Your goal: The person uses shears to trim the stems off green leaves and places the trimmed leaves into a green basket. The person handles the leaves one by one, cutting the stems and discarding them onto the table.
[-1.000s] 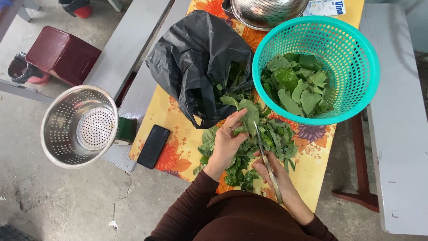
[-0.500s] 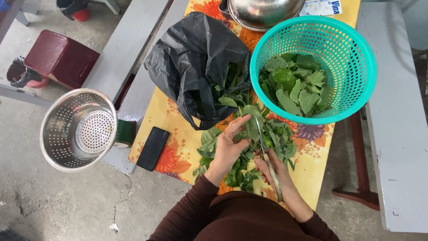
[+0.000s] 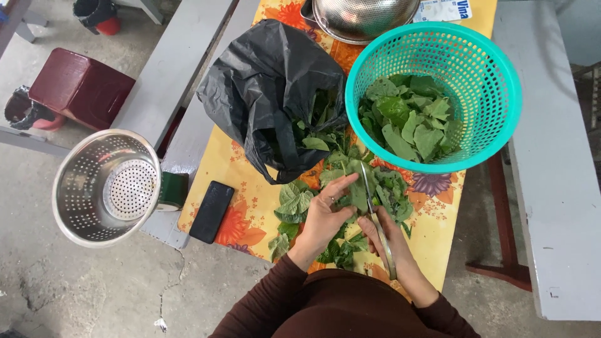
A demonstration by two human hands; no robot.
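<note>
The fingers of the person's left hand (image 3: pixel 322 216) are spread and curled over a loose pile of green leaves (image 3: pixel 350 206), pinning one leafy stem down against a yellow flowered tablecloth (image 3: pixel 250 206). Just to its right, the right hand (image 3: pixel 391 241) is closed around the handle of a slim knife (image 3: pixel 375 219), whose blade points away from the body and lies across the leaves beside the left fingertips. Both forearms wear dark brown sleeves.

Beyond the hands, the leaves spill out of an open black plastic bag (image 3: pixel 269 94) that lies on the cloth and still holds more greens. To the right of the bag sits a round teal plastic basket (image 3: pixel 494 106), partly filled with picked leaves. A metal colander (image 3: pixel 363 19) stands at the far edge of the table. A black phone (image 3: pixel 211 211) lies at the table's left edge. Left of the table, a second steel colander (image 3: pixel 103 188) rests on a grey bench (image 3: pixel 169 69), with a dark red stool (image 3: pixel 81 87) on the concrete floor behind it.
</note>
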